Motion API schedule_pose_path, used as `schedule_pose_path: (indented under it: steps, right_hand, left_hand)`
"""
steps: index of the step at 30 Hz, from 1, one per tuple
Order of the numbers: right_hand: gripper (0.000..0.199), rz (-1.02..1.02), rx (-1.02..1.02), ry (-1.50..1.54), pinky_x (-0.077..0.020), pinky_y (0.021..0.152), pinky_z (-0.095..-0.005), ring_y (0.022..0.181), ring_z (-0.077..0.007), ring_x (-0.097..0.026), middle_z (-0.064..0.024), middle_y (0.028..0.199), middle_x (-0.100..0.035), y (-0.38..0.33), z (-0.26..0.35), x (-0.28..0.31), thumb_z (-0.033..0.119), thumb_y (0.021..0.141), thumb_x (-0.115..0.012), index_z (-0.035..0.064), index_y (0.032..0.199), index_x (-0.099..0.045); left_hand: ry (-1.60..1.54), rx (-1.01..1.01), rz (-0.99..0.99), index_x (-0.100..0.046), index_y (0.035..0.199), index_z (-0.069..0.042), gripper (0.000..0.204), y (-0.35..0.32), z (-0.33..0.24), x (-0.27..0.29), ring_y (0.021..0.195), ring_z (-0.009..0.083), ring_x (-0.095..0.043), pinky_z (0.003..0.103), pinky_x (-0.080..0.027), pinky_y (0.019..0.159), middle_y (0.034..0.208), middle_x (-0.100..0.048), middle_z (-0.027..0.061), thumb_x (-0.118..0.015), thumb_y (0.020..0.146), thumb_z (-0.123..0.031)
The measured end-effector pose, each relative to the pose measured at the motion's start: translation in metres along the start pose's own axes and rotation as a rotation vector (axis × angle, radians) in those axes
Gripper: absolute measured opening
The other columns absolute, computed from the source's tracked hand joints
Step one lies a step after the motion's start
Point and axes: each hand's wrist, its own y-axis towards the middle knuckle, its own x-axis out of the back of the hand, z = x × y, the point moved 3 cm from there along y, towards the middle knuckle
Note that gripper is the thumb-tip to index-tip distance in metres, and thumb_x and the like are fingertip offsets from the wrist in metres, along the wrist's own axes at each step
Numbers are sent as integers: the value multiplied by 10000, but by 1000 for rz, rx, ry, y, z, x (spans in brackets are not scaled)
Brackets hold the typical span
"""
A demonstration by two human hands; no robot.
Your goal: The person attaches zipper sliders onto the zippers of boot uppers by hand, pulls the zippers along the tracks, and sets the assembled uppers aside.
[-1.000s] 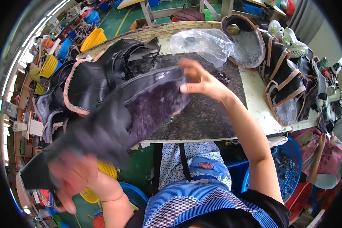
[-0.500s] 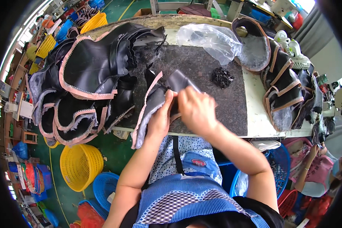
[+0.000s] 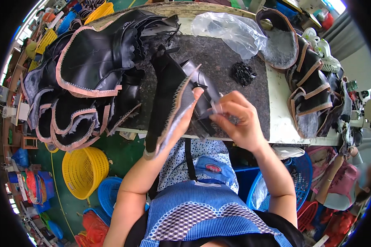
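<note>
Left hand (image 3: 184, 119) is curled under a black shoe upper (image 3: 169, 99) with pink zigzag trim, holding it over the front edge of the dark work mat (image 3: 218, 61). Right hand (image 3: 239, 123) has its fingertips pinched shut on a small part at the upper's edge, can't tell exactly what.

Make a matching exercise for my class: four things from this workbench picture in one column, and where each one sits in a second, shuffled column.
Things:
1. clear plastic bag
2. yellow basket
3. small black pile
4. pink-edged black pieces

Places:
A. on the floor, lower left
B. stacked on the table's left side
C. at the table's far edge
D. on the dark mat, beyond the right hand

Pairs: 1-C, 2-A, 3-D, 4-B
</note>
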Motion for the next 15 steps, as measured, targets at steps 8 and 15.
schedule_pose_path:
  steps: [8,15]
  right_hand:
    - [116,-395,-602,485,-388,529,-185,609,-22,-525,26,673,-606,-17,11,-61,82,865,-722,14,813,-644]
    - [207,-194,-910,988,-484,597,-190,694,-103,-598,-43,888,-625,-88,61,-97,82,938,-622,16,1126,-568]
  left_hand:
    - [-83,-39,6,-627,1124,2,249,-10,-28,23,953,158,-617,269,-472,826,1033,-652,94,-632,947,-173]
    - [-329,-98,47,-598,1179,2,283,-94,-46,100,1022,156,-586,268,-449,883,1106,-629,93,-630,945,-155]
